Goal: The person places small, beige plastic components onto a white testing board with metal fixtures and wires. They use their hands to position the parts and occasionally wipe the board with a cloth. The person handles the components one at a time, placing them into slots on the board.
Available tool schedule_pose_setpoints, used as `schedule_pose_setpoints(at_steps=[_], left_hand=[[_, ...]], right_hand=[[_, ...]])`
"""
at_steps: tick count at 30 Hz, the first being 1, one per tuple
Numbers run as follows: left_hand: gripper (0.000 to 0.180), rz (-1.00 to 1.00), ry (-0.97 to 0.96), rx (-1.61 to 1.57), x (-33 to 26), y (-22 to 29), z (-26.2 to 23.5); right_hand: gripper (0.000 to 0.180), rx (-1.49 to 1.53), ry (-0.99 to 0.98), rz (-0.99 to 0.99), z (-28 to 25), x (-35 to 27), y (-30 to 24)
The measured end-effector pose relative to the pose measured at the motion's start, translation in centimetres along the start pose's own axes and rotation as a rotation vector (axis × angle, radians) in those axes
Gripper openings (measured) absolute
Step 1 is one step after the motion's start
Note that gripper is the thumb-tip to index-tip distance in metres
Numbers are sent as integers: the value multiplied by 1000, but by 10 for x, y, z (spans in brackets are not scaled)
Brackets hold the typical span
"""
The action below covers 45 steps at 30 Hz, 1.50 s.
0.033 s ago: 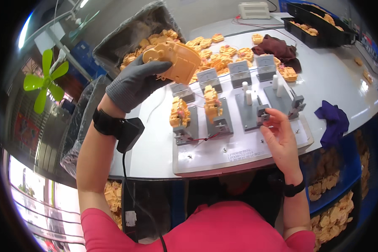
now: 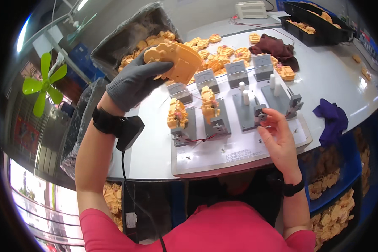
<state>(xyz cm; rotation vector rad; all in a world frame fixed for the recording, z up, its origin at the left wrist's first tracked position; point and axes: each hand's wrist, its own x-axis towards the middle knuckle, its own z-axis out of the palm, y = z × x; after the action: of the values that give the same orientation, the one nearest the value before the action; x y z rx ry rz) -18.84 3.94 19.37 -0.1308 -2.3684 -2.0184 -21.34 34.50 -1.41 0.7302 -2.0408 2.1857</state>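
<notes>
My left hand (image 2: 132,84), in a grey glove, grips a yellow-orange plastic housing (image 2: 184,63), raised over the table's left side. My bare right hand (image 2: 282,140) has thumb and forefinger pinched at a small grey clamp (image 2: 260,114) on the front of the third test station. That station's grey plate (image 2: 244,111) carries two white posts (image 2: 244,94) and no housing. Further left, two yellow housings (image 2: 177,113) (image 2: 210,106) stand in the first two stations. Behind the stations is a row of analog meters (image 2: 237,73).
Several yellow housings (image 2: 216,63) lie behind the meters, near a plastic-lined bin (image 2: 113,42). A dark red cloth (image 2: 275,47) and a purple cloth (image 2: 332,119) rest on the right side. Black trays (image 2: 311,40) stand at the back right. A green fan (image 2: 45,86) is at left.
The view has shifted slightly, so the table appears a little further left. Both hands keep the same hold.
</notes>
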Motion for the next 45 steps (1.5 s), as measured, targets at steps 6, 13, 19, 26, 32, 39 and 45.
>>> schedule_pose_setpoints(at_steps=[6, 13, 19, 26, 32, 39, 45], left_hand=[[50, 128, -189, 457, 56, -3, 15], [48, 186, -271, 932, 102, -20, 24], [41, 355, -365, 1132, 120, -34, 36], [34, 608, -377, 1364, 128, -58, 55], [21, 458, -506, 1349, 94, -52, 102], [23, 486, -498, 1389, 89, -51, 101], [34, 313, -572, 1477, 81, -37, 123]], right_hand=[[37, 4, -10, -40, -2, 2, -5], [27, 72, -38, -119, -4, 2, 2], [27, 15, 7, -169, -3, 1, -1], [25, 9, 8, -182, -1, 1, -1], [25, 6, 9, -164, -3, 2, 1], [26, 21, 24, -95, -1, 1, 2], [27, 63, 20, -103, 2, 0, 5]])
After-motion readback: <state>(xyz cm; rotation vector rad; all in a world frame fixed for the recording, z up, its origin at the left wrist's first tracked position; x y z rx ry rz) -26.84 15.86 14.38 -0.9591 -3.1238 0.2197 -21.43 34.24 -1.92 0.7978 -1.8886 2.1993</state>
